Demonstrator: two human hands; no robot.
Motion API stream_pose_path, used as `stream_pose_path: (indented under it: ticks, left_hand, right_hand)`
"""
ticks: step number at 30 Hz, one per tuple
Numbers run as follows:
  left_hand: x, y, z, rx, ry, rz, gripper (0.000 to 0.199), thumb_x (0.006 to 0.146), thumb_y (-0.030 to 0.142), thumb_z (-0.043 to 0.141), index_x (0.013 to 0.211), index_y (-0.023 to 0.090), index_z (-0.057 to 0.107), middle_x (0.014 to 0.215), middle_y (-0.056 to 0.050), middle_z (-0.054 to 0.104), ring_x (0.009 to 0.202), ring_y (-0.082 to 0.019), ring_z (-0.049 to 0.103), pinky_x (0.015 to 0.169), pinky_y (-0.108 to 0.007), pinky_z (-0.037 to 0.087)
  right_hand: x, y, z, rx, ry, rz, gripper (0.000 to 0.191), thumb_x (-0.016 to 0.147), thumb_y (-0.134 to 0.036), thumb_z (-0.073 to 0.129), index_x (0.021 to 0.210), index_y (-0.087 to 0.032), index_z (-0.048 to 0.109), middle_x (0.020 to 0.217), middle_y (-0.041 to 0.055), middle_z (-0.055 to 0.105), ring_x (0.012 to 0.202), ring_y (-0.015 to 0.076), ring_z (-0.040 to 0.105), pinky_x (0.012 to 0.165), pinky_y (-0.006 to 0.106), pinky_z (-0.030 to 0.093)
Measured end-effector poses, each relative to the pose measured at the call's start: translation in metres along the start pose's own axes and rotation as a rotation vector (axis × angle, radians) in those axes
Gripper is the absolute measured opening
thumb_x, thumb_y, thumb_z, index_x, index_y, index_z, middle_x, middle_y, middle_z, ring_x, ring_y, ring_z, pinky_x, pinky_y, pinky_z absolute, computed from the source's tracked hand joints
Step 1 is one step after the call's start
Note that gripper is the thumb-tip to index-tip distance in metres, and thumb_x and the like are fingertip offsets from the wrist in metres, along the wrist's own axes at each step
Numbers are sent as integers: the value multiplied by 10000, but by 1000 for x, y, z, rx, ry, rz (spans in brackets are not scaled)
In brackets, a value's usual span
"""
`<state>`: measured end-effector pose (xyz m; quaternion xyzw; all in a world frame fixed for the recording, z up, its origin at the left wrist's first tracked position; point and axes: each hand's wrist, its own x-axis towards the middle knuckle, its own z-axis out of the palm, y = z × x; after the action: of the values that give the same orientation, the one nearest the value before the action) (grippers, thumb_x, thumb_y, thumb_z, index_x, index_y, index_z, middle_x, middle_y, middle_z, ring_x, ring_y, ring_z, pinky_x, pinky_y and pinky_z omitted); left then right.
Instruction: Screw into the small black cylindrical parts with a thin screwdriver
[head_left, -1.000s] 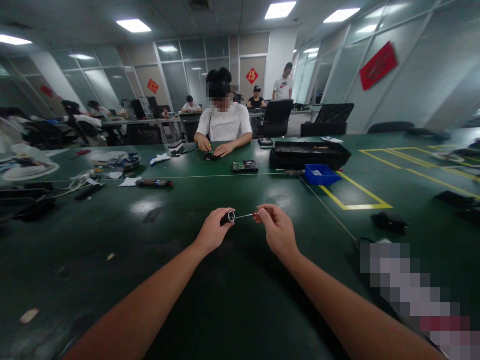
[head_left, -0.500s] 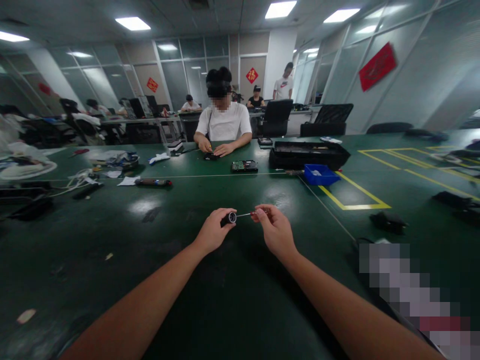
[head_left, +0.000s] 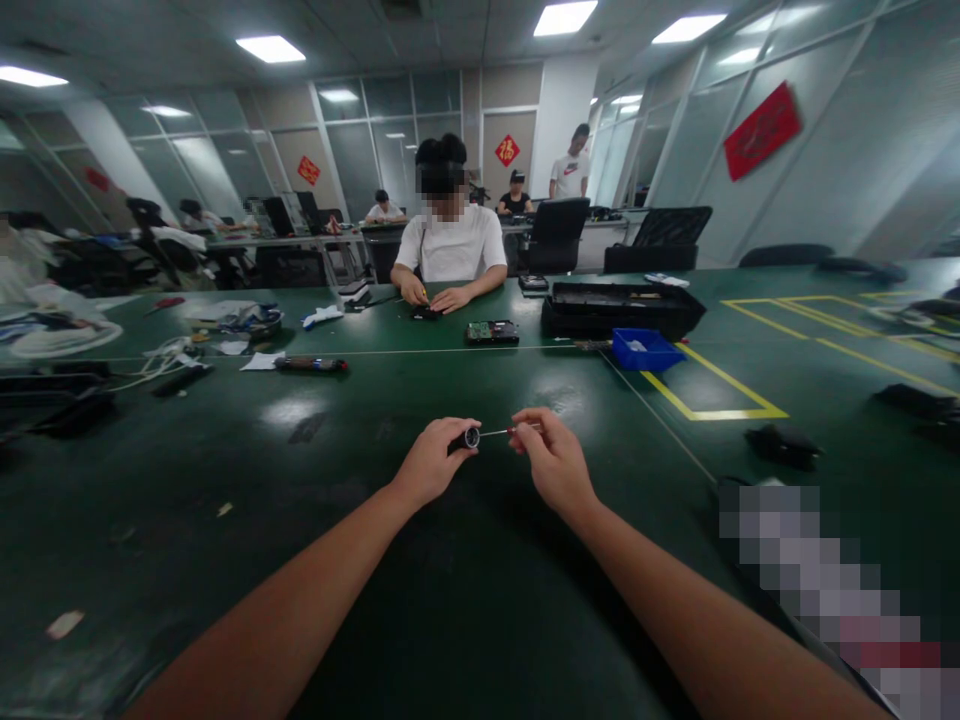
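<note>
Over the green table (head_left: 337,580), my left hand (head_left: 431,462) is closed around a small black cylinder with a silver-ringed round end (head_left: 470,438). That end faces me and to the right. My right hand (head_left: 551,455) pinches a screwdriver (head_left: 498,432) with a thin metal shaft and a reddish handle, mostly hidden by the fingers. The shaft points left, its tip at the rim of the cylinder's ringed end; whether it is seated in anything is too small to tell.
A green circuit board (head_left: 491,331), a long black tray (head_left: 622,310) and a blue bin (head_left: 646,349) lie beyond my hands. At the left are a pen-shaped tool (head_left: 311,365) and cables (head_left: 161,358). A person (head_left: 450,245) works opposite. Black parts (head_left: 784,445) sit at the right.
The whole view has shifted slightly, moving things a little to the right. My hands keep nearly the same hold on the cylinder and screwdriver.
</note>
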<state>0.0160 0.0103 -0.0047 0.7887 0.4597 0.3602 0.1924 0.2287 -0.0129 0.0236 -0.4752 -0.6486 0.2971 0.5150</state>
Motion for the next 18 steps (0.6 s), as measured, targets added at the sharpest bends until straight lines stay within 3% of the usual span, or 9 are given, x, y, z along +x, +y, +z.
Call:
stream_pose_path:
  ticks: [3, 9, 15, 18]
  left_hand:
    - [0, -2, 1, 4, 7, -12, 384, 891, 189, 686, 1270, 248, 665, 1281, -63, 669, 1226, -250, 573, 1099, -451, 417]
    - [1, -5, 3, 28, 28, 6, 398, 887, 182, 696, 1279, 238, 655, 1282, -53, 674, 1214, -234, 581, 1095, -433, 419]
    - [1, -2, 2, 66, 2, 2, 397, 893, 199, 695, 1284, 253, 657, 1293, -40, 676, 1221, -238, 577, 1091, -437, 418]
    - [1, -3, 2, 78, 14, -3, 402, 894, 208, 696, 1291, 257, 653, 1279, -42, 681, 1206, -242, 585, 1078, -437, 429]
  right_hand:
    - [-1, -1, 1, -77, 3, 25, 356, 1000, -487, 439, 873, -233, 654, 632, -9, 610, 598, 181, 596, 607, 314, 438]
    - [-1, 7, 6, 36, 52, 17, 225, 959, -367, 480, 1095, -229, 595, 842, 13, 645, 763, 194, 610, 689, 318, 454]
    - [0, 6, 6, 23, 21, 42, 318, 1007, -475, 416, 928, -236, 612, 726, -4, 582, 678, 178, 570, 640, 310, 426]
    - [2, 8, 7, 44, 45, 69, 283, 989, -464, 450, 1034, -236, 610, 755, -2, 612, 686, 179, 585, 642, 311, 441]
